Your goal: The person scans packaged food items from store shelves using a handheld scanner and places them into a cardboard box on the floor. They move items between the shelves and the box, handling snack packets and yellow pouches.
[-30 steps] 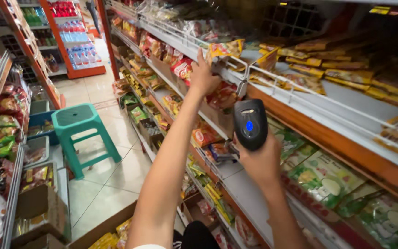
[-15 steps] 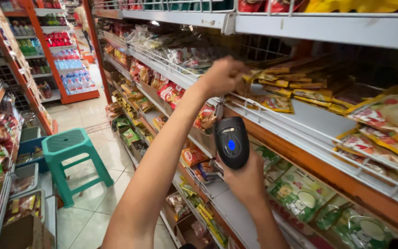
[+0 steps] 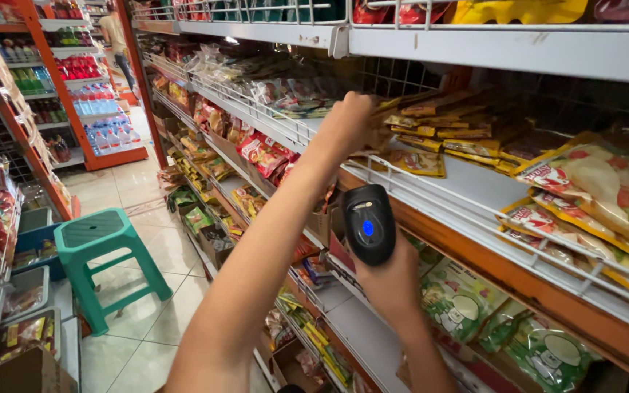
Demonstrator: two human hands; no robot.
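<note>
Reaching up to the middle shelf, the left hand (image 3: 347,120) is seen closed around the front edge of a stack of flat yellow-brown packets (image 3: 431,135), the fingers curled over them so that the fingertips are hidden. The packets are laid on a white wire-fronted shelf (image 3: 467,196), just behind its low wire rail, and the stack is pressed against the hand from the right side. Lower and nearer to the camera, a black handheld scanner (image 3: 368,223) is gripped from below by the right hand (image 3: 394,280); the scanner is held upright, with a small blue light shown on its face, and it is kept just in front of the brown edge of the same shelf. The two hands are held apart, the left one above and a little behind the right one. To the right of the packets, large bags with red and green pictures (image 3: 598,185) are laid on the shelf. Under that shelf, green and white bags (image 3: 467,306) are stacked. On the tiled floor of the aisle, well apart from the hands, a teal plastic stool (image 3: 107,258) is placed.
</note>
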